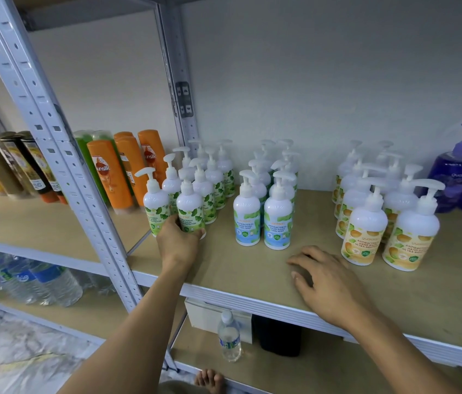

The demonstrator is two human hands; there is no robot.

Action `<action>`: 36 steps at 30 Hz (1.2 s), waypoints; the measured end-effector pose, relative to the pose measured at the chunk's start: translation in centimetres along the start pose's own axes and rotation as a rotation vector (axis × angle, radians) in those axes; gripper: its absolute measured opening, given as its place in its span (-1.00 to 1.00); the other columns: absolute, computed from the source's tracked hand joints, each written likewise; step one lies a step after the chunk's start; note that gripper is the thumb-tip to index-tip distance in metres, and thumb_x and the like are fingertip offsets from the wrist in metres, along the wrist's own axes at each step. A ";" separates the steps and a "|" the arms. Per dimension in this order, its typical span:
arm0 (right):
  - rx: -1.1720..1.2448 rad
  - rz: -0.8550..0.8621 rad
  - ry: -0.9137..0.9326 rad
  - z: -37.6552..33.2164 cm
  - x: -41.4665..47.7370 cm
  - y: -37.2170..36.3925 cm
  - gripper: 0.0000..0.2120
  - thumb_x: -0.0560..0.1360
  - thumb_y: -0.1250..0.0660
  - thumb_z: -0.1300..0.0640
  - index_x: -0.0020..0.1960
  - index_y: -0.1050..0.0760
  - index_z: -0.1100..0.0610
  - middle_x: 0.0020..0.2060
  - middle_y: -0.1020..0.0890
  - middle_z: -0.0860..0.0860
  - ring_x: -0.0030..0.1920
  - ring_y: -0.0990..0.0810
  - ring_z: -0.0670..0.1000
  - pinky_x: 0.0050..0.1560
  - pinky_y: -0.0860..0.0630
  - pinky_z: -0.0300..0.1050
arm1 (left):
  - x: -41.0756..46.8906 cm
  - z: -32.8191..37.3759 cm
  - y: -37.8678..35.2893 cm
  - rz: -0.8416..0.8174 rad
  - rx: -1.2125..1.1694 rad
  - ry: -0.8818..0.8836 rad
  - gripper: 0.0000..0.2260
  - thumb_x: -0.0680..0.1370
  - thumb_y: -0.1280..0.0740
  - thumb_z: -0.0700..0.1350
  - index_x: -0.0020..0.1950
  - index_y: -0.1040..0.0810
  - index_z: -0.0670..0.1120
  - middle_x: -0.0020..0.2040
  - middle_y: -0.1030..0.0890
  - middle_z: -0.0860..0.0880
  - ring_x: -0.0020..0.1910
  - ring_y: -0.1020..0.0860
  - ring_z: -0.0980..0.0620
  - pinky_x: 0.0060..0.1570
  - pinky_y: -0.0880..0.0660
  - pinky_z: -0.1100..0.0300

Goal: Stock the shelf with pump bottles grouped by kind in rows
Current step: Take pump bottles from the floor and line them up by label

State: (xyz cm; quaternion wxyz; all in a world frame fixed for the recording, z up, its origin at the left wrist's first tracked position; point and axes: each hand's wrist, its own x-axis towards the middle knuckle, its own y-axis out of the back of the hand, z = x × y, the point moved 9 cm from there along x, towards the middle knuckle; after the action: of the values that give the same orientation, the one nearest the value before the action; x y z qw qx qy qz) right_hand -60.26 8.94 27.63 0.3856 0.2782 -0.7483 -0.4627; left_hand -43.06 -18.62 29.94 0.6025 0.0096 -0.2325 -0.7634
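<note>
Now left hand grips green-label bottle near shelf front edge.

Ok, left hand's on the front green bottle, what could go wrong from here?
The left hand grips a green bottle packed tight against its neighbour; a shove could topple it, perhaps others behind. That neighbour stands near the side edge of the shelf and might tip off. The right hand only rests on the shelf, steadying nothing.

White pump bottles with green leaf labels, blue-green mint labels, orange fruit labels, purple bottles, orange shampoo bottles
</note>
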 end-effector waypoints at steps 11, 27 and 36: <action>0.002 -0.025 -0.006 -0.1 0.0 0.0 -0.69 0.60 -0.22 -0.08 0.31 -0.53 -0.11 0.23 -0.48 -0.18 0.14 -0.51 -0.06 0.27 -0.36 -0.11 | -0.2 -0.3 0.4 0.036 0.019 -0.003 -0.63 0.38 -0.58 -0.12 0.15 -0.61 -0.09 0.02 -0.66 0.02 -0.01 -0.59 -0.01 -0.05 -0.47 0.14; -0.014 -0.016 -0.001 -0.3 -0.1 0.3 -0.70 0.59 -0.23 -0.07 0.28 -0.55 -0.12 0.21 -0.50 -0.17 0.14 -0.51 -0.07 0.25 -0.38 -0.10 | 0.0 -0.5 0.2 0.060 0.076 0.011 -0.58 0.38 -0.56 -0.03 0.18 -0.58 -0.10 0.08 -0.66 -0.04 0.03 -0.59 -0.07 -0.05 -0.51 0.08; -0.058 -0.063 -0.012 -0.3 -0.1 0.1 -0.51 0.57 -0.10 -0.24 0.41 -0.46 -0.10 0.38 -0.45 -0.13 0.37 -0.41 -0.07 0.37 -0.27 -0.09 | -0.1 -0.3 0.3 0.039 0.088 -0.004 -0.60 0.38 -0.55 -0.04 0.16 -0.59 -0.08 0.06 -0.67 -0.02 0.02 -0.59 -0.05 -0.02 -0.52 0.07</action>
State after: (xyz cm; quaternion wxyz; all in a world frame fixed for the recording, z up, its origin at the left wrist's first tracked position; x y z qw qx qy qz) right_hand -59.99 8.94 27.75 0.3742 0.2874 -0.7277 -0.4978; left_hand -42.68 -18.70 29.73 0.6158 0.0301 -0.2672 -0.7406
